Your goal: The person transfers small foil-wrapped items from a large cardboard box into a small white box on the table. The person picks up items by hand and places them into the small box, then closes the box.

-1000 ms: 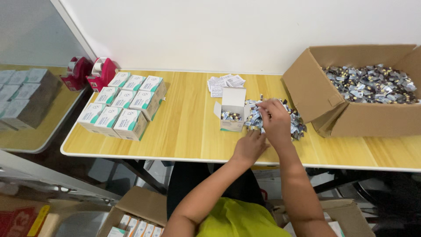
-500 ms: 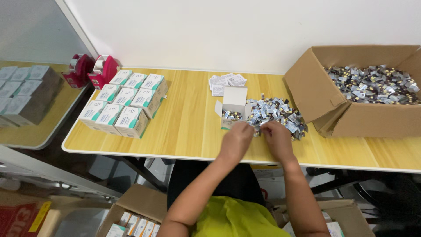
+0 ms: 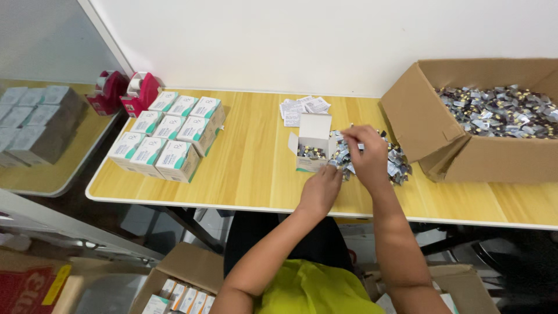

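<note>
A small open white carton (image 3: 313, 145) stands on the wooden table (image 3: 256, 163), partly filled with silvery blister strips. To its right lies a loose pile of blister strips (image 3: 396, 163). My left hand (image 3: 321, 187) is just below the carton's right corner, fingers closed on a few strips. My right hand (image 3: 365, 156) hovers over the pile beside the carton, pinching several strips between its fingertips.
Stacked white-and-teal cartons (image 3: 168, 136) fill the table's left part, with two red tape dispensers (image 3: 125, 92) behind them. Folded paper leaflets (image 3: 302, 108) lie behind the open carton. A big cardboard box (image 3: 482, 122) of strips sits right. Another box (image 3: 180, 285) stands on the floor.
My right hand went from the pile toward the table edge, then back up over the pile next to the carton. My left hand stayed near the carton's front.
</note>
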